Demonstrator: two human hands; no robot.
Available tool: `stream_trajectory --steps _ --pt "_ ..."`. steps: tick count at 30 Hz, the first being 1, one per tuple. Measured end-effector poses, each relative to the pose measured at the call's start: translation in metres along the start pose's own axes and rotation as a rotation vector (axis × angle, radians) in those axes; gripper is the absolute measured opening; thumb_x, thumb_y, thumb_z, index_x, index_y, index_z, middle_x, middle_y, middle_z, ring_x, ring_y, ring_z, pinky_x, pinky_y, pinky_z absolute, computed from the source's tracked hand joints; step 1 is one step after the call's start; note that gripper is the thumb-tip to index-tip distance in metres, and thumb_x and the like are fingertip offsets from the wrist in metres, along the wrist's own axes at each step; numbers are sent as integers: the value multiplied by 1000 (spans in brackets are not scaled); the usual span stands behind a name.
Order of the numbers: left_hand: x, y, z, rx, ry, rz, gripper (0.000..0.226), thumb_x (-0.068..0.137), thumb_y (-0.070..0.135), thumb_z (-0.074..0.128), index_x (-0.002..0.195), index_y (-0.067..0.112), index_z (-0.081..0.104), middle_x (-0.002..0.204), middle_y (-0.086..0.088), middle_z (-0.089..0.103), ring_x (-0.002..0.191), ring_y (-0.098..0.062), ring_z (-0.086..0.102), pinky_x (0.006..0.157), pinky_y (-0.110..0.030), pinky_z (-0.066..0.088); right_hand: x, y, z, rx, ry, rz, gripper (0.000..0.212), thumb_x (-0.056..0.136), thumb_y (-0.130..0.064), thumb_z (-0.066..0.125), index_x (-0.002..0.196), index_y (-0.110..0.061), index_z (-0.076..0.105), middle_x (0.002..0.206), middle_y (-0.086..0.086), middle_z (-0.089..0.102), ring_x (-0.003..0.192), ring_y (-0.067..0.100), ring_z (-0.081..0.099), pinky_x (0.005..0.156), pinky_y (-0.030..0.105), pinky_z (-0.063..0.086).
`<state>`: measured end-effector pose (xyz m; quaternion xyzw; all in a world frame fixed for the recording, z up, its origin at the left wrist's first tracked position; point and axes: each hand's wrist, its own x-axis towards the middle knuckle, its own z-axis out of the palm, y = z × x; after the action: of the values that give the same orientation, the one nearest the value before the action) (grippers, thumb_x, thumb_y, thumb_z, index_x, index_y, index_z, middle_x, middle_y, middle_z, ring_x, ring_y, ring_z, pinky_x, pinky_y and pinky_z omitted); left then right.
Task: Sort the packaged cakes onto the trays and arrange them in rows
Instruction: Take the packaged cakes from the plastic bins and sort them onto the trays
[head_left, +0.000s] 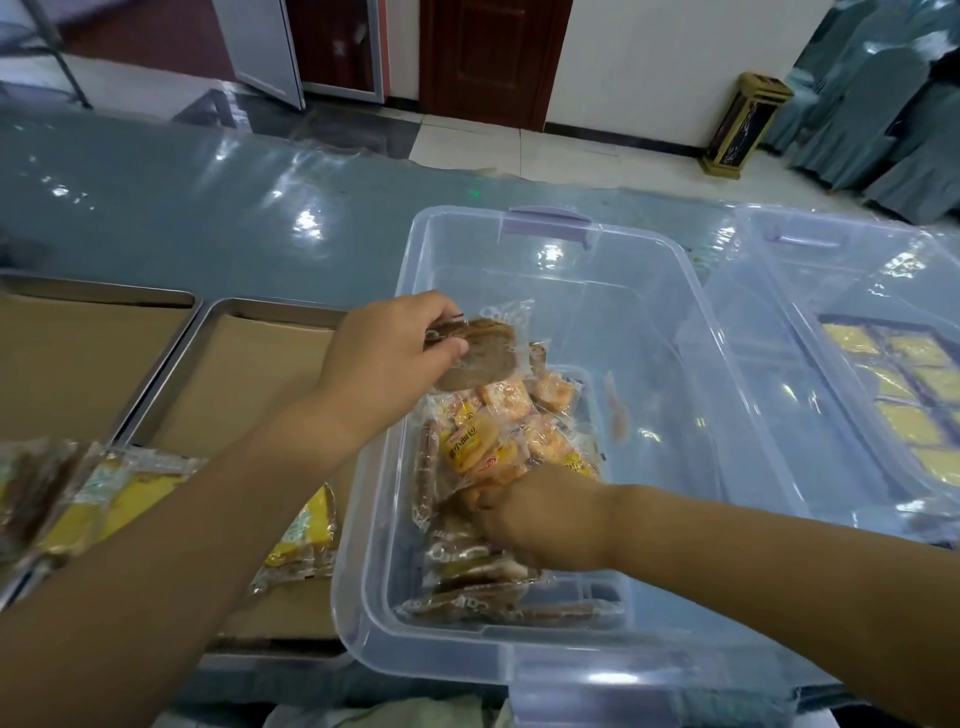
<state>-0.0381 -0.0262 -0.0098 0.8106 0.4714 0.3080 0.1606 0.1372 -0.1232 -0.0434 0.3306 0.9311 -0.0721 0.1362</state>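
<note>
The left hand (384, 358) pinches a round brown film-wrapped cake (480, 358) by its edge; it could slip into the clear plastic bin (675, 364) below. The right hand (545, 514) is buried among orange packets (488, 447), grip unclear.

The table (208, 208) wears a shiny clear sheet over blue-grey cloth. Beyond its far edge a dark wooden door (488, 57) stands shut in a white wall. A gold-and-black waste bin (743, 124) stands on the pale tiled floor (519, 150) near chairs in grey-blue covers (883, 104).
</note>
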Motion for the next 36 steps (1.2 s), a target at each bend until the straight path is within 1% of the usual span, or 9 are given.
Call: stream_trajectory --steps 4,6,10,15,19,23,30,33,36 --pt "-2 -3 1 -46 23 -24 13 84 36 64 95 30 62 84 13 65 75 -8 58 61 -23 44 1 17 -9 164 82 231 23 86 -21 53 105 -20 66 99 1 67 88 23 61 73 33 51" --pt "-2 -3 1 -50 28 -26 12 84 36 64 95 31 61 84 14 65 74 -7 58 60 -22 44 -1 15 -14 240 135 246 23 85 -25 54 104 -21 66 97 -1 68 85 19 61 73 33 51" --pt "-2 -3 2 -50 27 -21 13 84 36 64 96 31 62 85 13 65 75 -9 58 60 -23 44 -7 -7 -8 502 30 141 19 87 -33 59 101 -21 64 94 -2 67 79 12 58 66 26 47" --pt "-2 -4 2 -66 10 -22 13 86 37 62 97 30 62 87 12 65 77 -9 59 63 -28 50 -11 -10 2 548 -43 108 47 79 -52 65 116 -28 51 108 -3 63 78 0 43 59 2 28" --pt "-2 -3 1 -60 6 -24 13 86 37 62 97 30 62 87 13 65 77 -7 58 64 -28 50 -8 -9 1 488 -63 112 53 76 -52 67 117 -26 48 108 0 64 85 14 56 67 23 44" --pt "-2 -2 1 -71 1 -26 14 86 36 62 98 29 62 88 12 66 78 -8 59 64 -28 50 -9 -8 1 458 -74 111 45 78 -44 70 113 -20 52 100 3 64 80 14 51 65 24 38" --pt "-2 1 -2 -79 14 -20 10 85 35 64 93 29 63 82 13 65 73 -7 58 59 -24 45 -11 -10 1 214 133 39 10 81 -23 63 81 -13 62 69 5 59 57 17 40 54 24 32" --pt "-1 3 -5 -103 2 -19 11 83 35 65 93 31 65 82 14 66 73 -5 58 58 -21 41 -13 -2 -6 169 231 136 18 88 -27 51 92 -17 65 79 3 66 66 22 57 58 27 43" --pt "1 6 -10 -130 -37 -68 11 78 37 71 88 36 67 80 17 67 73 0 59 60 -20 43 -18 12 -26 168 485 305 22 88 -28 46 92 -17 64 81 1 68 72 24 61 60 28 39"
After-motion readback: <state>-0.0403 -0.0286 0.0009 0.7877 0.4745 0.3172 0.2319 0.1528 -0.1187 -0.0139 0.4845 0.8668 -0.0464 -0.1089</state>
